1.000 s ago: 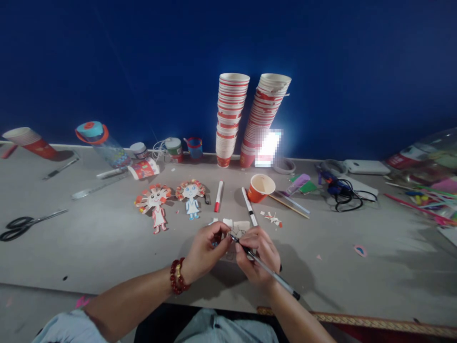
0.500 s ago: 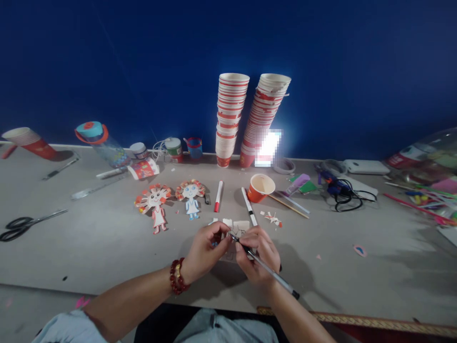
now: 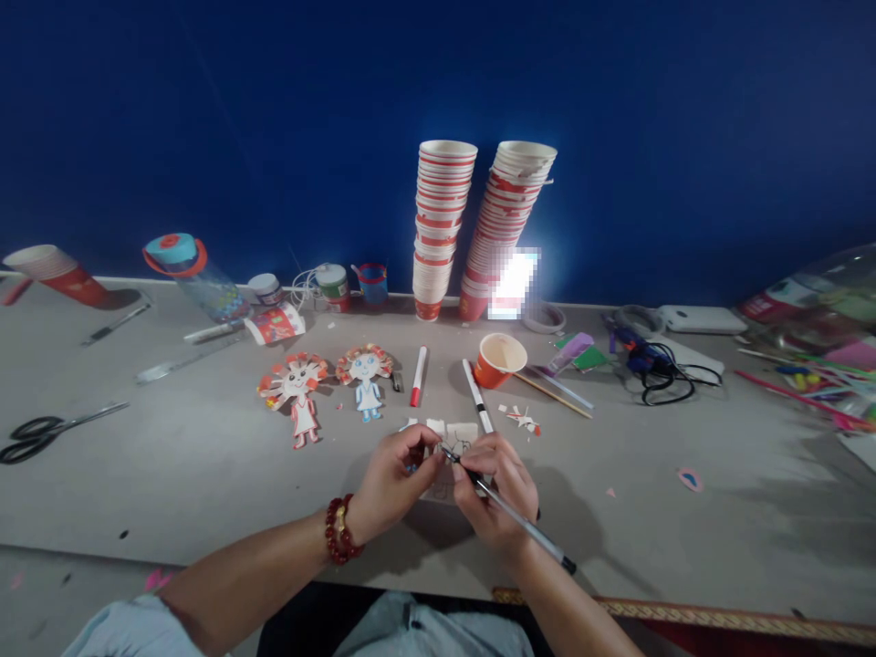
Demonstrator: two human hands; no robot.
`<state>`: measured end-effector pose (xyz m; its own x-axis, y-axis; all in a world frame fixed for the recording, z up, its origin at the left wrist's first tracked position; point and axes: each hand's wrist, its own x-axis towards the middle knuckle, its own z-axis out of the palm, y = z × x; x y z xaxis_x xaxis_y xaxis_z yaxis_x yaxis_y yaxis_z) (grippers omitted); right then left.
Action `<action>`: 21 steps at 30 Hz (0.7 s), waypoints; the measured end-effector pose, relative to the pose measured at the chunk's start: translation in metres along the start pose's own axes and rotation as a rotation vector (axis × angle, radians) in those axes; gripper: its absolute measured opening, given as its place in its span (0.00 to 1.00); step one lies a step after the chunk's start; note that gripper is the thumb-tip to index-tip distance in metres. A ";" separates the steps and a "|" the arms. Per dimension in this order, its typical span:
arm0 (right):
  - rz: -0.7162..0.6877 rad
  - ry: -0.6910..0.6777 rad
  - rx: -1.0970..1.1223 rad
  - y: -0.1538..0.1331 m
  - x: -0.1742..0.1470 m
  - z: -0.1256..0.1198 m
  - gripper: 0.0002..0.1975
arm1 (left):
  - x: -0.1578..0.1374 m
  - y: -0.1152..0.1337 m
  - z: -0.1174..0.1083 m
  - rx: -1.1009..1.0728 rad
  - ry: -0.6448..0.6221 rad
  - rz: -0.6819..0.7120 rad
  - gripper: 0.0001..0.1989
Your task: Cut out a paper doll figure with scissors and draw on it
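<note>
A grey-barrelled pen (image 3: 526,522) is gripped in my right hand (image 3: 505,497), its tip down on a piece of white paper (image 3: 464,431) with dark drawn lines. My left hand (image 3: 391,482) pinches the left edge of that paper between thumb and fingers; both hands cover much of it. Ahead of my hands lie two paper dolls, a red-dressed one (image 3: 301,397) and a blue-dressed one (image 3: 368,383). Beyond the paper are a red-ended marker (image 3: 420,376), a black-banded marker (image 3: 477,394) and a cut-down paper cup (image 3: 502,360).
Two tall paper cup stacks (image 3: 436,228) stand by the blue wall, beside a glowing blurred screen (image 3: 513,285). Black scissors (image 3: 41,433) and a water bottle (image 3: 195,274) are at the left. Cables (image 3: 657,370) and a large plastic bottle (image 3: 814,292) are at the right.
The pen's rear end has shifted very slightly right and down. Both hands keep nearly the same place and grip.
</note>
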<state>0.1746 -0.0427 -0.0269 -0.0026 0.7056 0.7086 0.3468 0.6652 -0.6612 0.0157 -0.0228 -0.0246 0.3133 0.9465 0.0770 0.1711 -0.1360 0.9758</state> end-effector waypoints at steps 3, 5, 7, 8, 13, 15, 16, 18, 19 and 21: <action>-0.004 -0.007 0.000 0.001 0.000 0.000 0.11 | 0.000 0.001 0.000 -0.003 0.002 -0.002 0.06; 0.001 -0.007 0.004 0.001 0.000 0.000 0.11 | 0.001 0.001 0.000 -0.004 -0.001 -0.002 0.06; -0.001 -0.005 0.004 0.000 0.000 0.000 0.11 | 0.001 0.002 0.000 -0.005 -0.003 -0.001 0.07; -0.005 -0.003 0.003 0.000 0.001 0.000 0.11 | 0.001 0.002 0.000 -0.008 -0.002 -0.001 0.07; -0.005 0.003 0.023 -0.002 0.002 0.000 0.10 | 0.000 0.004 0.000 -0.011 -0.006 -0.009 0.07; -0.001 0.002 0.020 -0.002 0.002 0.000 0.11 | 0.000 0.004 0.000 -0.016 -0.010 -0.012 0.07; 0.002 0.003 0.016 -0.002 0.002 0.000 0.11 | 0.000 0.004 0.000 -0.020 -0.010 -0.014 0.07; 0.006 0.002 0.014 -0.001 0.001 -0.001 0.10 | 0.000 0.004 0.000 -0.019 -0.010 -0.017 0.07; 0.005 0.001 0.014 -0.001 0.001 -0.001 0.10 | 0.000 0.004 0.000 -0.015 -0.009 -0.017 0.07; -0.003 0.000 0.016 0.000 0.001 -0.001 0.10 | 0.000 0.003 -0.001 -0.005 -0.008 -0.017 0.07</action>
<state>0.1753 -0.0425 -0.0257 -0.0038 0.7034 0.7107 0.3316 0.6714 -0.6627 0.0157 -0.0231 -0.0212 0.3181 0.9462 0.0585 0.1719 -0.1182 0.9780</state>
